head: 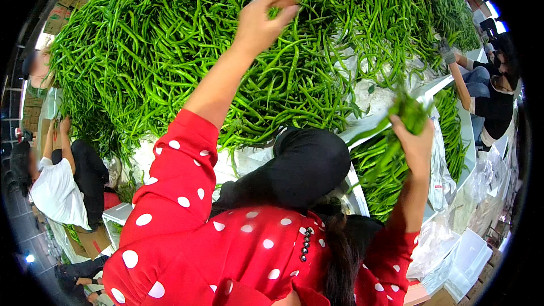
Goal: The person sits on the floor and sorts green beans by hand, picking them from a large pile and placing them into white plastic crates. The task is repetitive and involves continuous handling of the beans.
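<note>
Long green chili peppers [170, 55] lie in a broad heap in front of me. Over the heap, my left hand [265, 19] is reached out with its fingers bent and the thumb close to the fingertips. Blur hides whether anything thin is pinched there. On my right, my right hand [414, 144] grips a bunch of green chili peppers [408, 114], some trailing downward. Directly beneath it stands a white box [359, 189] filled with more peppers [378, 178], laid roughly lengthwise. My bent knee [314, 170] is between the heap and this box.
White sheeting [374, 97] shows under the heap's edge. Another white box [467, 144] with peppers stands farther right, near a seated person with a gloved hand [446, 51]. A person in a white shirt [59, 191] sits at left. Empty-looking white foam boxes [463, 263] lie at lower right.
</note>
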The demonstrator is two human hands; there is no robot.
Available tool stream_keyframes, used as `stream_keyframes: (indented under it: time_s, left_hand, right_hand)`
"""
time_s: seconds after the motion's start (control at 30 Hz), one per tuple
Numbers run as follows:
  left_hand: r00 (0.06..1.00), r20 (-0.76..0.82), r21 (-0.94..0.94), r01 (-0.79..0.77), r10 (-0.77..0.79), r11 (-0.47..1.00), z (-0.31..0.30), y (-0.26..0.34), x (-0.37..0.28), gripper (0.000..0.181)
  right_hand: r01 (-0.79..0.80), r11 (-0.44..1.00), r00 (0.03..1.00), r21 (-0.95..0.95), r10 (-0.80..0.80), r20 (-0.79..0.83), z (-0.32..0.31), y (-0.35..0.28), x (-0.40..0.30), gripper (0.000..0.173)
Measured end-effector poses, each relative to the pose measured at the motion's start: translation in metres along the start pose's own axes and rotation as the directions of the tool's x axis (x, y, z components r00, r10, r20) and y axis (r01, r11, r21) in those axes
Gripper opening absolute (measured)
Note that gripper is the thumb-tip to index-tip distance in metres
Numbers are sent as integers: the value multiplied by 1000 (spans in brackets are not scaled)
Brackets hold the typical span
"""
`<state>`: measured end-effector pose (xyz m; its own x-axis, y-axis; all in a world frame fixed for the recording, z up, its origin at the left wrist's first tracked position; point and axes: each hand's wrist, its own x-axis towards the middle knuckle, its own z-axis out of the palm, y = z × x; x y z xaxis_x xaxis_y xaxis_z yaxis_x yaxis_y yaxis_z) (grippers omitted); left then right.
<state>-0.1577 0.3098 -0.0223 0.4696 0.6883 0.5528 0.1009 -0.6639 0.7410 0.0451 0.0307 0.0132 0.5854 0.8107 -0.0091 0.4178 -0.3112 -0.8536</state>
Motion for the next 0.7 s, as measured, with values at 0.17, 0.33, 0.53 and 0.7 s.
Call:
stream_keyframes:
  time_s: [0.17,0.33,0.53,0.7]
  left_hand:
    - [775,120,615,432,-620,659,-16,-202,-126,48]
    - [637,288,611,454,-716,649,-27,-252,-182,41]
    - [443,400,111,846,-802,522,-77,-219,-137,23]
    - [553,297,-258,831,-778,492,-106,-157,-88,26]
  right_hand:
    - [-98,915,970,390,176,-168,-46,58,-15,42]
    - [-136,898,941,418,249,-229,-60,101,-30,36]
    - [-132,896,936,425,254,-243,-52,104,-42,34]
    - [-107,876,925,471,262,-277,-57,105,-52,34]
